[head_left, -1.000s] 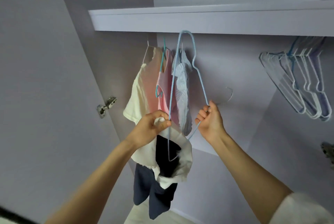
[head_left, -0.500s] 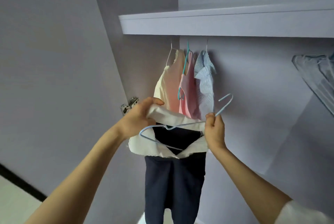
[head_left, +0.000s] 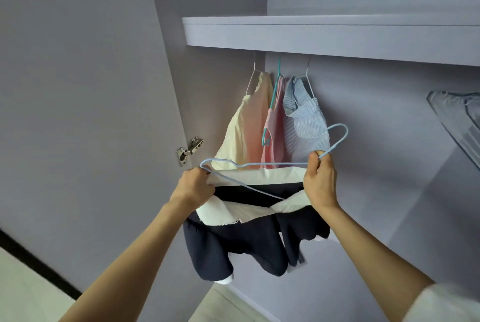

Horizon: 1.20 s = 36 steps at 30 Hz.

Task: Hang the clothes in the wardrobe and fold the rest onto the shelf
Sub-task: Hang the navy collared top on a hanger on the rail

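A navy garment with a white collar hangs between my hands in front of the open wardrobe. A light blue wire hanger lies almost level across its neck opening, hook pointing right. My left hand grips the white collar and the hanger's left end. My right hand pinches the hanger by the base of its hook together with the collar's right side. Behind, a cream top, a pink top and a blue striped top hang under the shelf.
Several bare hangers hang at the far right. The wardrobe door stands open on the left with a metal hinge. The wardrobe's back wall is bare right of the hung clothes. Pale floor shows below.
The hanger went from upright to almost level inside the garment's neck. My hands spread apart and the collar is stretched wider. My view swung left, so the wardrobe sits further right.
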Each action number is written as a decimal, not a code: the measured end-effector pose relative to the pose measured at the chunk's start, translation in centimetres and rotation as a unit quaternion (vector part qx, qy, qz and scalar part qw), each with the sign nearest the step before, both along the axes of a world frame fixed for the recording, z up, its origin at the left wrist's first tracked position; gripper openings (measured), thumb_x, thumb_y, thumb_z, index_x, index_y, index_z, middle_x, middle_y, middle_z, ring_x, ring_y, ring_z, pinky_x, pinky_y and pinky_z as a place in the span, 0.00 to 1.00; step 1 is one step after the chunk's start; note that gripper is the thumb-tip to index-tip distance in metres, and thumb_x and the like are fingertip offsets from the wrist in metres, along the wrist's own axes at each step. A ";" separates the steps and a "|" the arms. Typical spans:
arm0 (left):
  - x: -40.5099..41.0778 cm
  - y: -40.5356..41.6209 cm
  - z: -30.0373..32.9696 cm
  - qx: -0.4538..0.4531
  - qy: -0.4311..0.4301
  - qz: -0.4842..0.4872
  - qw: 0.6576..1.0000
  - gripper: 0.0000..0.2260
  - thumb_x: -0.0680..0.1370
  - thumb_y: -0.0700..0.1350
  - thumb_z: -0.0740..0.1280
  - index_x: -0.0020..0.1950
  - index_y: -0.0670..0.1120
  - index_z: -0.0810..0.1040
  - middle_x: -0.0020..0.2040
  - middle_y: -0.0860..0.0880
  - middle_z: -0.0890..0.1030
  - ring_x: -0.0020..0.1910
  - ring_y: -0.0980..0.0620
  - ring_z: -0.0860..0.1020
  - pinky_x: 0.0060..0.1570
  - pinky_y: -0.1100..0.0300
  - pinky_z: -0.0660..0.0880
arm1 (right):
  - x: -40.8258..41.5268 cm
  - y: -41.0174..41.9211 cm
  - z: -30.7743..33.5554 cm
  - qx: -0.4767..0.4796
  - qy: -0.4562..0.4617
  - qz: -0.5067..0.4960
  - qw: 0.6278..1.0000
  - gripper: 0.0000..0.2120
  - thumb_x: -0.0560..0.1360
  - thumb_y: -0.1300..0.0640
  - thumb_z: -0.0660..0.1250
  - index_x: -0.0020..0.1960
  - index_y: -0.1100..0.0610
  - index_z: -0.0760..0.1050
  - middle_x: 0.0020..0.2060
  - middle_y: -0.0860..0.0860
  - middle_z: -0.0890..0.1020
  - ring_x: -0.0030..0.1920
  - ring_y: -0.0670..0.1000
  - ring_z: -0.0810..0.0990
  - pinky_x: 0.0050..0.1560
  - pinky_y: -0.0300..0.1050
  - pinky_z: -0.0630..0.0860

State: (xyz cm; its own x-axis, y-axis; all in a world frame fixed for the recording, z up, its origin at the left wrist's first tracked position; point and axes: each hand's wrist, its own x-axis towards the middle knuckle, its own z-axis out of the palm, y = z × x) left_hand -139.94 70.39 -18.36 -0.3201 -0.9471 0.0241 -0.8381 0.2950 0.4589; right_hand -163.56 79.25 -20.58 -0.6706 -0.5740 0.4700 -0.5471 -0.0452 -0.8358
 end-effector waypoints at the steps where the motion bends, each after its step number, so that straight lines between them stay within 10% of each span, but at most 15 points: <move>1: 0.0 0.0 0.2 -0.016 0.008 0.012 1.000 0.05 0.71 0.36 0.60 0.43 0.42 0.74 0.37 0.47 0.75 0.40 0.43 0.73 0.35 0.59 0.69 | -0.3 0.0 -0.2 0.008 -0.004 0.002 1.000 0.09 0.80 0.63 0.55 0.46 0.66 0.70 0.38 0.59 0.74 0.38 0.55 0.72 0.38 0.41 0.63; 6: -0.3 -0.1 1.5 -0.124 -0.055 0.022 0.990 0.10 0.74 0.41 0.60 0.51 0.46 0.79 0.51 0.46 0.77 0.45 0.39 0.76 0.40 0.57 0.68 | -0.7 -0.3 -1.1 0.035 -0.043 -0.011 0.998 0.07 0.80 0.61 0.56 0.47 0.62 0.70 0.41 0.57 0.75 0.42 0.53 0.72 0.41 0.39 0.64; 20: -1.1 0.5 4.3 -0.046 0.040 0.027 0.998 0.06 0.73 0.44 0.62 0.37 0.44 0.73 0.34 0.49 0.73 0.38 0.45 0.72 0.35 0.58 0.67 | -0.6 -0.9 -2.8 0.107 0.026 -0.176 0.978 0.07 0.77 0.64 0.59 0.48 0.67 0.73 0.45 0.64 0.78 0.48 0.65 0.75 0.46 0.55 0.69; 24: -1.9 0.8 3.6 -0.022 0.052 0.006 0.998 0.08 0.73 0.42 0.62 0.33 0.48 0.68 0.33 0.52 0.70 0.36 0.48 0.70 0.30 0.59 0.64 | 0.5 -0.6 -1.6 0.054 0.127 -0.050 0.989 0.09 0.75 0.64 0.65 0.38 0.67 0.73 0.31 0.61 0.77 0.33 0.62 0.76 0.36 0.52 0.72; 29: -3.1 1.0 2.8 0.030 0.097 -0.008 0.995 0.04 0.73 0.43 0.64 0.46 0.46 0.77 0.39 0.50 0.76 0.40 0.49 0.75 0.33 0.62 0.69 | 2.0 -0.1 0.0 0.090 0.271 0.141 0.948 0.08 0.73 0.62 0.69 0.37 0.65 0.77 0.33 0.56 0.81 0.37 0.58 0.79 0.43 0.52 0.75; 32: -3.1 1.0 2.6 0.043 0.055 -0.033 0.997 0.17 0.75 0.51 0.65 0.63 0.50 0.74 0.53 0.47 0.77 0.49 0.48 0.76 0.47 0.59 0.74 | 2.4 -0.3 0.6 0.128 0.116 0.202 0.964 0.10 0.78 0.58 0.61 0.39 0.59 0.74 0.32 0.49 0.81 0.30 0.40 0.75 0.40 0.41 0.69; 36: -1.3 1.1 2.5 0.022 0.013 -0.098 0.995 0.30 0.73 0.65 0.64 0.73 0.62 0.60 0.70 0.51 0.61 0.72 0.49 0.55 0.71 0.49 0.58 | 1.7 -0.2 1.5 0.107 0.032 0.161 0.981 0.10 0.79 0.61 0.58 0.40 0.64 0.72 0.31 0.53 0.77 0.33 0.47 0.74 0.40 0.44 0.66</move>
State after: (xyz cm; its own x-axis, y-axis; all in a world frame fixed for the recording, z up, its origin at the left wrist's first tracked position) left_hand -141.24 71.49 -15.82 -0.4990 -0.8666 -0.0050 -0.7540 0.4313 0.4954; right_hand -161.82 79.05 -19.13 -0.4121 -0.8410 0.3505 -0.5848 -0.0508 -0.8096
